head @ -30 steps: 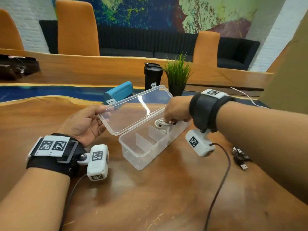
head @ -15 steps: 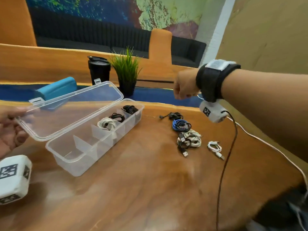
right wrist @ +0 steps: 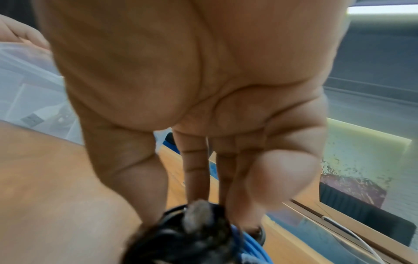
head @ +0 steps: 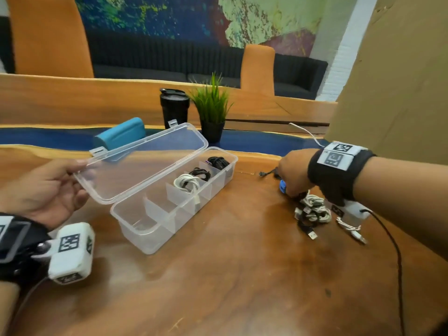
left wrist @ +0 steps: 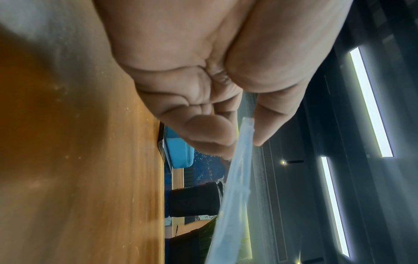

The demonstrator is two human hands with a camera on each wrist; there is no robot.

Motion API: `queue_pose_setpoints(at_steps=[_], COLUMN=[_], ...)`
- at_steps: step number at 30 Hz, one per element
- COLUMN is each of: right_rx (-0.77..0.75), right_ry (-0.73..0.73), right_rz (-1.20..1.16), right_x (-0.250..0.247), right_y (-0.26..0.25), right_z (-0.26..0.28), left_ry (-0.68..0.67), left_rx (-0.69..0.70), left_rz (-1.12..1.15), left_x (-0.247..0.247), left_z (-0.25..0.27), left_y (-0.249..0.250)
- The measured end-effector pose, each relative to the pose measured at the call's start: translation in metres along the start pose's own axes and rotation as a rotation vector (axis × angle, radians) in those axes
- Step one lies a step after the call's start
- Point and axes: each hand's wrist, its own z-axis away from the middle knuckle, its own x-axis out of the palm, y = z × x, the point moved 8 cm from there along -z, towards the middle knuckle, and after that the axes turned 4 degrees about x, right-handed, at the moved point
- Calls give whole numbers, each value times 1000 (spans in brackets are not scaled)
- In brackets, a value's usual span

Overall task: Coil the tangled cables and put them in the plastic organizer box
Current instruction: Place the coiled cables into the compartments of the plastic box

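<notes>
Organizer box (head: 155, 236), centre of the head view: sitting open on the wooden table (head: 242, 275), with a white coil (head: 186, 182) and two black coils (head: 200, 172) lying in its far compartments. Lid (head: 145, 163): you are pinching its near edge with your left hand (head: 46, 190), thumb above, fingers (left wrist: 210, 132) below. Loose cables (head: 312, 210), centre right: your right hand (head: 292, 174) is reaching down onto a blue cable (right wrist: 248, 244); fingers straight, grip unclear. Upper centre: black tumbler (head: 174, 106), potted plant (head: 212, 110), teal case (head: 121, 135).
</notes>
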Motion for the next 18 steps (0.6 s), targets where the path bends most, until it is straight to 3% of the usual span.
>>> queue_pose_setpoints(at_steps=[5,9,11,15,18], right_rx=[-15,18,67,97,-122], right_ry=[-55,36,13,-47,-112], right_rz=[-56,-161,-487,-1464,-1771], right_x=[13,-13,-21,-37,-66], right_y=[-11,-5,11,19,-24], right_z=[-3,6,3,10,22], left_ry=[-54,-69,-91,-66,-35], left_rx=[-26,-71,-79,-73,-88], left_rz=[-107,-51,-30,-44,-55], left_x=[13,5,4,8,11], left_z=[22,21,16,18,22], left_y=[10,5,0,3,5])
